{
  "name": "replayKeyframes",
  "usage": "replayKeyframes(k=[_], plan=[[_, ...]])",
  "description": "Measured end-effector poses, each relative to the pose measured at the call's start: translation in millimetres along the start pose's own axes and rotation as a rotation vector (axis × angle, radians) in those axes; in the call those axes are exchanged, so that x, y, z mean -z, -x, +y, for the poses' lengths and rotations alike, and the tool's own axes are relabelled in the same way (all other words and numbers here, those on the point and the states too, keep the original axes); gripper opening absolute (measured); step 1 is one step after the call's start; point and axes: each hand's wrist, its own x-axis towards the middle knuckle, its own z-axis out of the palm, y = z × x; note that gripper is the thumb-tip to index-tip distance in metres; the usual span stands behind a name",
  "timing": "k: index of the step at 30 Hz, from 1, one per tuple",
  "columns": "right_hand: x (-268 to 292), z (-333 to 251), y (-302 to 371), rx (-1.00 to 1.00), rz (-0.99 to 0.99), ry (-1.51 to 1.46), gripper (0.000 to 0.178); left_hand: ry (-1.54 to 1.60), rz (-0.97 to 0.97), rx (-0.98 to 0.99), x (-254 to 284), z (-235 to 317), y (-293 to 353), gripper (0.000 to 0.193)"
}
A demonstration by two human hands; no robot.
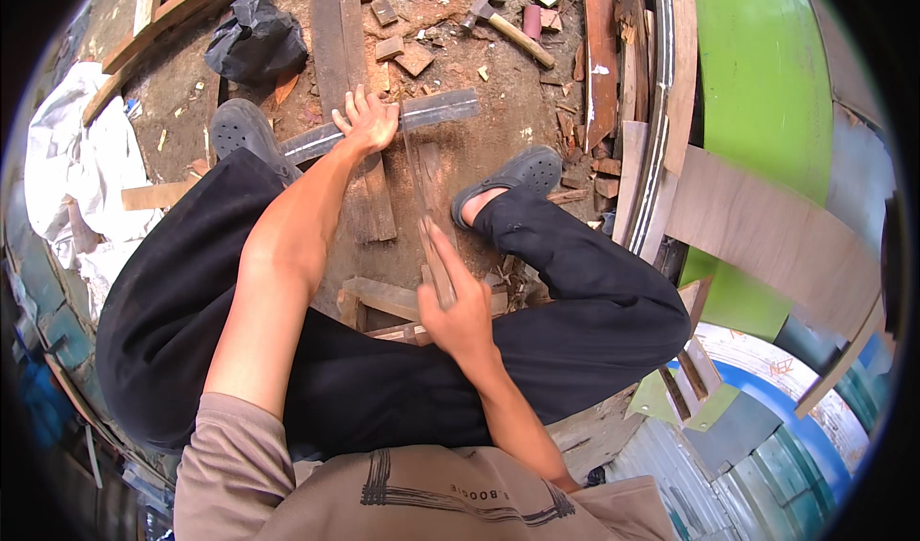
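Note:
A dark wooden strip point(441, 108) with a pale line along it lies slantwise over a plank on the ground, between my feet. My left hand point(370, 122) rests on this strip with its fingers spread, pressing it from above. In my closed right hand point(458, 313) is the wooden handle of a handsaw point(437, 261). Its thin blade points away from me and reaches the strip just right of my left hand; the blade is somewhat blurred. Beneath the strip, the worn plank point(337, 47) runs away from me.
A claw hammer point(517, 38) lies at the far right among small wood blocks point(414, 59). A black plastic bag point(255, 38) sits at the far left, near a white sack point(81, 148). Long boards point(602, 52) and a green panel point(767, 71) stand along the right.

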Motion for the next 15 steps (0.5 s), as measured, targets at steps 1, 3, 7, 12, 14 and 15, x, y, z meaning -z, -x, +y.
replayKeyframes(k=[1,3,7,12,14,15], plan=[[-10.2,6.9,-31.6,-0.054,-0.019,0.004,0.060,0.009,0.005,-0.004,-0.2,-1.5,-4.1,0.070],[-12.4,13.0,-53.5,-0.097,-0.036,-0.002,0.061,0.019,0.015,-0.010,1.5,-2.0,-4.6,0.068],[5.5,19.4,-7.8,0.112,0.048,0.019,0.064,0.009,0.009,-0.015,3.4,2.3,-3.1,0.068],[-8.1,24.5,-24.6,0.083,0.034,0.016,0.066,0.001,0.040,-0.006,-2.3,-1.2,-4.4,0.068],[-23.6,40.0,-66.6,0.028,0.010,0.047,0.067,-0.001,0.029,-0.009,-4.4,-4.6,-2.1,0.067],[-24.0,39.8,-73.8,0.023,0.008,0.056,0.068,-0.003,0.028,-0.011,-3.2,-5.8,-3.5,0.067]])
